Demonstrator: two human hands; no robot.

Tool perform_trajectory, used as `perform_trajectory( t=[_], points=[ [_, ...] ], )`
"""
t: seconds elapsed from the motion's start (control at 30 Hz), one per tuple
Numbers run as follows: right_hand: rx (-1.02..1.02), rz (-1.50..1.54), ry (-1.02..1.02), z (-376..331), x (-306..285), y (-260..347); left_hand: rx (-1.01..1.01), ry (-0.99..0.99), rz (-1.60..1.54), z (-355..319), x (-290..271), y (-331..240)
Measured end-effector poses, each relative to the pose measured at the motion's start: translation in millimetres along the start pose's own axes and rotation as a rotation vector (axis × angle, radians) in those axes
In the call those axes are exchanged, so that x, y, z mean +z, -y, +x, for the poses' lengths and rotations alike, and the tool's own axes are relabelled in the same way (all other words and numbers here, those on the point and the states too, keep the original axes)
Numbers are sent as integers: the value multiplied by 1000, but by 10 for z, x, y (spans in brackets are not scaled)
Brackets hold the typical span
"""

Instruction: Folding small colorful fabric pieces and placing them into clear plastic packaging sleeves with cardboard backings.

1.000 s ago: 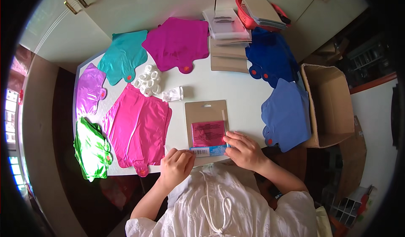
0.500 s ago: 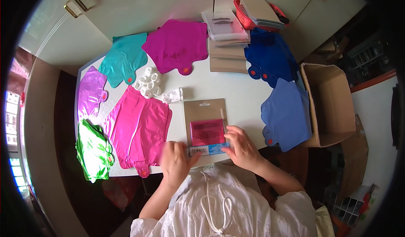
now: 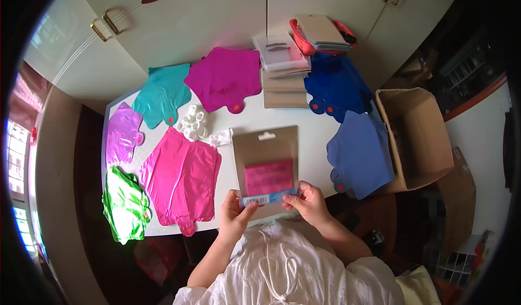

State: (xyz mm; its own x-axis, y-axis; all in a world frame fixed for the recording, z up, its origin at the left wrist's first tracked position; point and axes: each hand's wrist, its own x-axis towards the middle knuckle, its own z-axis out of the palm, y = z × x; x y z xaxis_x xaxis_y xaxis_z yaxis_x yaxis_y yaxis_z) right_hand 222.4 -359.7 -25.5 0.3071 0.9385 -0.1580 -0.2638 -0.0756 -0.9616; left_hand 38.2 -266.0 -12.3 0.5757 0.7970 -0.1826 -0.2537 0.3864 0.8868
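In front of me, a flat package (image 3: 266, 146) with a grey-brown backing card and a hang hole tilts up from the table's near edge. Inside it lies a folded pink foil sheet (image 3: 268, 177), above a blue label strip (image 3: 275, 197) with a barcode. My left hand (image 3: 234, 214) is closed on the lower left corner, thumb in front. The lower right corner is pinched by my right hand (image 3: 310, 204). Left of the package lies a stack of flat pink foil balloons (image 3: 179, 177). Beyond are white ribbon rolls (image 3: 192, 123) and a small crumpled white packet (image 3: 221, 137).
Flat foil balloons lie around the table: teal (image 3: 161, 96), magenta (image 3: 225, 79), purple (image 3: 122, 134), green (image 3: 125, 203), dark blue (image 3: 342, 85) and light blue (image 3: 361, 153). Clear sleeves (image 3: 281, 52) and backing cards (image 3: 285, 94) sit at the back near a red basket (image 3: 304, 45). A cardboard box (image 3: 418, 142) stands right.
The package lay on the table with my hands beside its lower end. Now both hands grip its lower corners and it is raised toward me. The whole view has shifted slightly.
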Motion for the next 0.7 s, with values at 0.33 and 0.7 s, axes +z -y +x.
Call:
perform_trajectory(
  t=[0.33, 0.7],
  points=[
    [-41, -80, -48, -90, -8, 223, -59, 12, 84, 50, 6, 72],
    [-4, -4, 88, -48, -178, 241, 29, -29, 247, 137, 122, 21]
  ],
)
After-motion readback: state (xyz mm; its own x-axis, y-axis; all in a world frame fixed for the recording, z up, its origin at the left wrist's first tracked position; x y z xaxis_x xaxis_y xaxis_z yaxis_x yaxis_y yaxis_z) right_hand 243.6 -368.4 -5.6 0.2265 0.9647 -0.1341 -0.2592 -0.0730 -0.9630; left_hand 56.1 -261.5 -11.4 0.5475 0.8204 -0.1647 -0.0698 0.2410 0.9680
